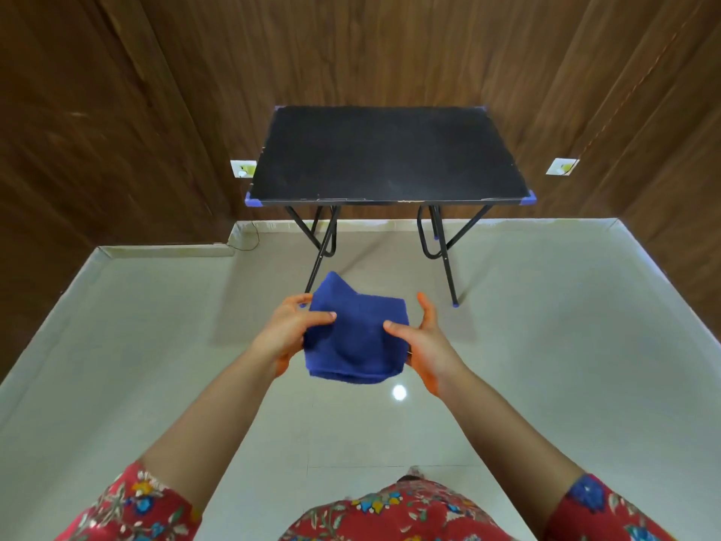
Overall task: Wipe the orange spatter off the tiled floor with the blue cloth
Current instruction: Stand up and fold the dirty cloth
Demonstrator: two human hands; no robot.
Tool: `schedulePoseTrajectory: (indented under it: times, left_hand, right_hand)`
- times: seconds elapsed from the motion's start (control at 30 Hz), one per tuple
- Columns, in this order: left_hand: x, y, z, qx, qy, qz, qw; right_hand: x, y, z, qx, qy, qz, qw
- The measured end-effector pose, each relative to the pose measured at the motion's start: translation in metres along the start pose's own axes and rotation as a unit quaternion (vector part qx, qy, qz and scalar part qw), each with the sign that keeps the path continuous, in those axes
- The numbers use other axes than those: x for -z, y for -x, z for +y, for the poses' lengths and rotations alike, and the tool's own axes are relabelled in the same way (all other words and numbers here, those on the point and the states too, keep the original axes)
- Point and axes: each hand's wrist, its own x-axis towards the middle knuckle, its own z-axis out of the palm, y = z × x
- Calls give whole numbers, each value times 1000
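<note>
A folded blue cloth point(353, 337) hangs in the air in front of me, above the pale tiled floor point(546, 384). My left hand point(290, 331) pinches its left edge, thumb on top. My right hand point(423, 337) holds the right edge, thumb on top and fingers beneath, with the forefinger raised. No orange spatter shows on the visible floor tiles.
A small black folding table point(386, 158) with blue corner caps stands against the wood-panelled wall point(117, 111) ahead. Its metal legs point(448, 267) reach the floor just beyond the cloth. Wall sockets point(242, 168) sit on both sides. A ceiling light reflects on the tile point(399, 392).
</note>
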Motion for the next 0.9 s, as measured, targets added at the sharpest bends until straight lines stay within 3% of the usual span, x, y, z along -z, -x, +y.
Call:
schedulePoseTrajectory:
  times: [0.1,0.13,0.2,0.23,0.3,0.33,0.4,0.5,0.6,0.77,0.83,0.9]
  left_hand:
    - [1,-2,-1,-54,-62,-6,997]
    - [0,-4,-1,-73,-127,-8,989]
    - [2,-10,0,-99,-282,0,954]
    - [3,-14,1,-102,-348,-2,932]
    - [8,-22,3,-95,-424,-26,900]
    - [11,-27,3,-98,-440,-35,892]
    - [18,-37,4,-108,-434,-50,893]
    - [25,-48,12,-78,-314,-133,937]
    - [22,-64,23,-47,-181,-191,964]
    - [14,-114,42,-17,-132,-162,978]
    - [9,-138,49,2,-115,-92,989]
    - [0,-162,49,-5,-85,27,996]
  right_hand:
    - [-2,-1,-7,93,153,-31,983]
    - [-5,-1,-10,118,247,-37,961]
    - [-10,-3,-12,168,443,-8,881]
    - [-11,-6,-11,179,501,14,847]
    - [-8,-11,-10,179,540,49,821]
    - [-4,-16,-10,175,529,53,828]
    - [6,-27,-11,153,435,30,887]
    - [17,-36,-22,82,187,-79,976]
    - [22,-58,-28,3,36,-150,988]
    - [18,-105,-43,-48,-23,-247,968]
    - [15,-128,-55,-40,-7,-214,976]
    - [11,-152,-70,-2,45,-135,990]
